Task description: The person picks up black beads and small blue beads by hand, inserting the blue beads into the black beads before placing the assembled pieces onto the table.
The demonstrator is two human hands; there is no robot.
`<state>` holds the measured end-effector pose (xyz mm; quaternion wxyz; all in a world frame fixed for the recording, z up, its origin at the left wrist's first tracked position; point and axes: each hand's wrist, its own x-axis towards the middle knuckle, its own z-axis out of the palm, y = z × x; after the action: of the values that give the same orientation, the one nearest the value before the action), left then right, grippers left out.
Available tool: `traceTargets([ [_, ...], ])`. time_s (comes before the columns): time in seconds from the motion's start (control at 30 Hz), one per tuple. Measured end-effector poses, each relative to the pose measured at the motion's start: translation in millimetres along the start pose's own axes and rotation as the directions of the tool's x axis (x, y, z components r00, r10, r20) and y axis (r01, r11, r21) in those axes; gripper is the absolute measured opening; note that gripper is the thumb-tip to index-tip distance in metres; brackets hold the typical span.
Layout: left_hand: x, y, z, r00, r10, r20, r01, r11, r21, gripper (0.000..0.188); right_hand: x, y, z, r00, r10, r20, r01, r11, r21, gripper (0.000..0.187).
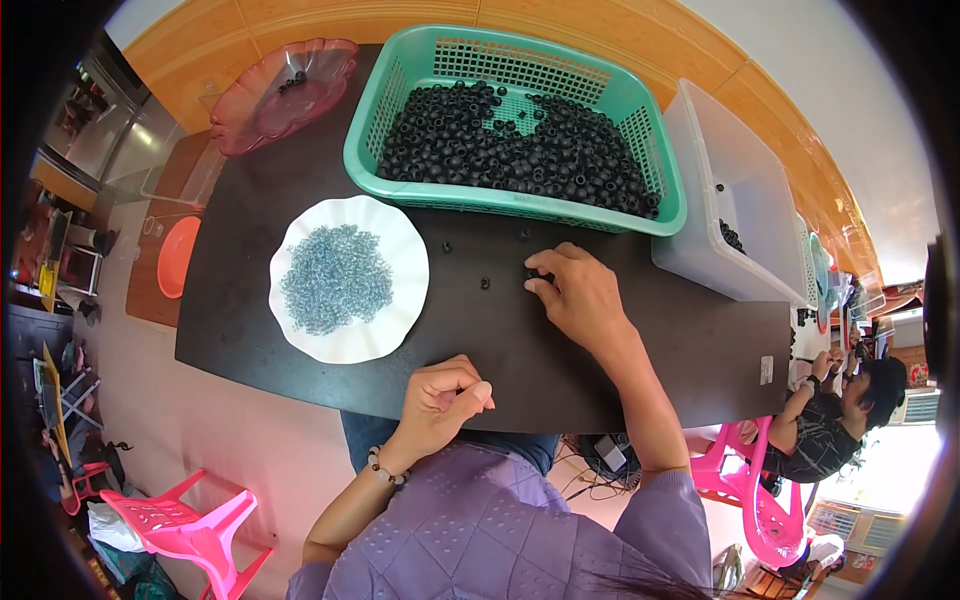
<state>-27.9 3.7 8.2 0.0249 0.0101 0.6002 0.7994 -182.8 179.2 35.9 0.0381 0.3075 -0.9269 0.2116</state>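
Note:
My right hand (582, 296) is over the dark table (560, 370), its thumb and forefinger pinching a small black ring-like part (532, 274). Near the table's front edge, my left hand (440, 402) is curled with thumb and fingers together; whatever it may hold is hidden. Three loose black parts, one of them a holed ring (485, 283), lie between the right hand and a white scalloped plate (412, 270). On that plate is a heap of tiny clear bluish pieces (337, 280). Behind my hands stands a green plastic basket (520, 203) with many black holed parts (560, 160).
A clear plastic bin (720, 250) with some black parts stands right of the basket. At the far left is a red translucent dish (260, 115) with a few parts. Pink chairs (190, 525) stand on the floor. Another person (830, 420) sits at the right.

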Motion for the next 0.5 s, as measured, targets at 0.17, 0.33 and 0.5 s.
traceTargets([
  [0.17,-0.9,-1.6,3.6,0.994,0.042,-0.096,-0.050,0.995,-0.084,0.023,-8.3,-18.3,-17.9,0.998,0.053,0.037,-0.063,0.933,0.355,0.023],
  [0.33,3.3,4.2,2.2,0.965,-0.224,-0.134,0.165,0.922,-0.351,0.032,-31.3,-45.9,-31.5,1.000,0.001,-0.012,0.006,0.789,0.614,0.030],
  [0.5,2.2,17.0,3.7,0.953,-0.304,0.000,0.269,0.842,-0.468,0.036,-43.6,-60.8,-33.9,0.985,-0.133,-0.106,0.170,0.785,0.596,0.045],
])
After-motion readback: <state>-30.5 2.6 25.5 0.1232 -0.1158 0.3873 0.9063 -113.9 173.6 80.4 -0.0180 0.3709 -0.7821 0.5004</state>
